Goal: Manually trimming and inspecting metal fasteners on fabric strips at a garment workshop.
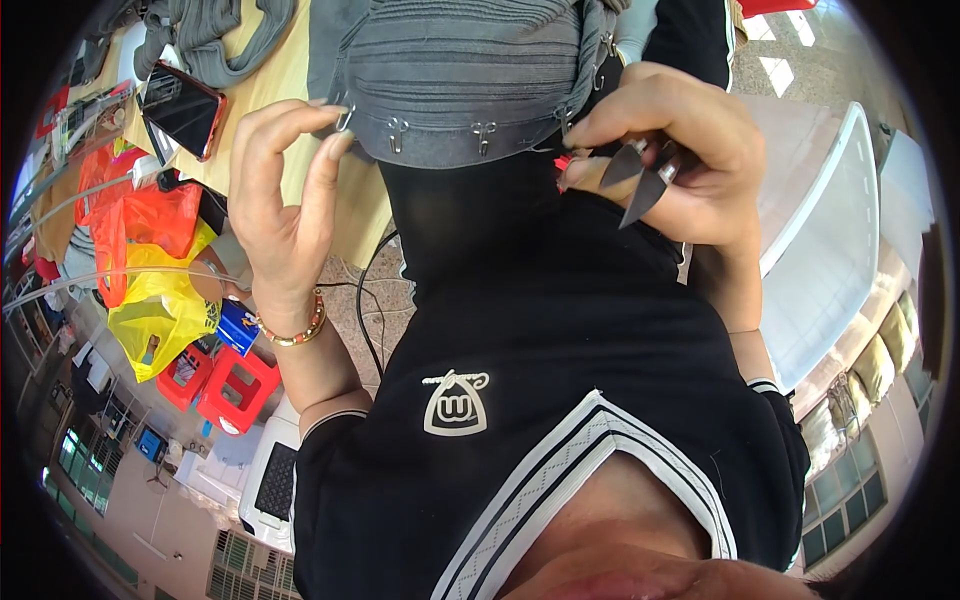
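Note:
A grey pleated fabric piece (pixel 460 70) lies across my lap, its smooth lower band (pixel 440 145) fitted with several small metal hooks (pixel 483 138). My left hand (pixel 285 165) pinches a metal hook (pixel 346 118) at the band's left end between thumb and forefinger. On the other side, my right hand (pixel 690 150) has dark-bladed thread snips (pixel 648 190) tucked in it, the blades pointing down toward me. Its thumb and forefinger come together close to the band's right end; whether they grip the fabric there I cannot tell.
At the left, a phone (pixel 182 110) rests on the wooden table (pixel 345 215) near a heap of grey fabric (pixel 215 40). Red and yellow plastic bags (pixel 160 300) hang below, above red stools (pixel 238 390). A white curved panel (pixel 825 240) stands at the right.

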Demonstrator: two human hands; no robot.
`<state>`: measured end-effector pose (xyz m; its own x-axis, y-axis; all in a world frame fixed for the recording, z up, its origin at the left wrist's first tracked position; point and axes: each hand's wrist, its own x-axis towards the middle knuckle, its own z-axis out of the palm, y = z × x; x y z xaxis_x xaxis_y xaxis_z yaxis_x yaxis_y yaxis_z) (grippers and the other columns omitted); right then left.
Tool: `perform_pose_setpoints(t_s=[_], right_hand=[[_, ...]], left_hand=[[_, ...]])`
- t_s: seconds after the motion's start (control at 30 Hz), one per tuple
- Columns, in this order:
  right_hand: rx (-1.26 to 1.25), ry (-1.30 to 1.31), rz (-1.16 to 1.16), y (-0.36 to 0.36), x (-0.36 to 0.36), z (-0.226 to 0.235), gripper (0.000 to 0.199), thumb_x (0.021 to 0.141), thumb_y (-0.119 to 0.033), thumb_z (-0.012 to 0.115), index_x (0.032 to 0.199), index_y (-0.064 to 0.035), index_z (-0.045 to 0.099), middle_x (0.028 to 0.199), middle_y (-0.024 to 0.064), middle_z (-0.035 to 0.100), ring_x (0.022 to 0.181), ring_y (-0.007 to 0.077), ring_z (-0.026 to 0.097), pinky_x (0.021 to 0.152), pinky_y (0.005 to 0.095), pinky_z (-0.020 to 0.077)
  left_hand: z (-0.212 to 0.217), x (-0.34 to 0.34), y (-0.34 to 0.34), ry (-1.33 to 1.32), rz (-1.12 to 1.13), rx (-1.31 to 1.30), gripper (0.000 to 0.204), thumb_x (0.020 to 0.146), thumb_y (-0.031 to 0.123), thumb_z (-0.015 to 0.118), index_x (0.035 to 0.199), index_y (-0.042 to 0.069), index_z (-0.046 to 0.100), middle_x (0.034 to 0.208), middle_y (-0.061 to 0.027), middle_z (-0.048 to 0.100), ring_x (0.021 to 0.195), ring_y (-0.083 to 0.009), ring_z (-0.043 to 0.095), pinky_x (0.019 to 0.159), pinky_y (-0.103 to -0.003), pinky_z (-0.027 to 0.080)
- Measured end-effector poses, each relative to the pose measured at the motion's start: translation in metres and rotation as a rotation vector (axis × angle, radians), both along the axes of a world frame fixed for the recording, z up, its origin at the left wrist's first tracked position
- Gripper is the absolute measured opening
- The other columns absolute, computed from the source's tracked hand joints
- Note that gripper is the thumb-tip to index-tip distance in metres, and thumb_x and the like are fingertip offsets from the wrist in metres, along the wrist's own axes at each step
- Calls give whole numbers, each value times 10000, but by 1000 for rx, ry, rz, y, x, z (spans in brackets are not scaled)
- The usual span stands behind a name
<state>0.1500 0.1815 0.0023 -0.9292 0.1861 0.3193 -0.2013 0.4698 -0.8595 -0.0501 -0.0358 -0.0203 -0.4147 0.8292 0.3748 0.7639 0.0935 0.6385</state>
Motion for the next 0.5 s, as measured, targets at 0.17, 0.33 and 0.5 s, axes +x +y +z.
perform_pose_setpoints(t_s=[0.17, 0.33, 0.5], right_hand=[[-108, -61, -225, -9, 6, -7, 417, 622, -5, 742, 1029, 19, 656, 876, 25, 605, 739, 78, 509, 645, 198, 363], [-170, -75, -289, -11, 7, -14, 450, 646, 14, 733, 1087, 17, 641, 824, -14, 558, 726, 50, 475, 634, 190, 339], [-160, -97, -303, -7, 14, -19, 397, 710, 35, 721, 1099, 19, 643, 774, -21, 566, 697, 37, 473, 617, 177, 324]], left_hand=[[9, 17, 9, -26, 41, 188, 180, 793, -40, 670, 965, 8, 648, 992, -115, 628, 883, -236, 607, 820, -320, 473], [21, 37, 28, 116, -62, 160, 322, 706, 12, 793, 1006, 29, 677, 915, -91, 592, 815, -197, 589, 686, -276, 491], [20, 34, 26, 109, -56, 182, 255, 703, -4, 785, 929, 56, 683, 894, -65, 579, 774, -184, 567, 668, -277, 464]])
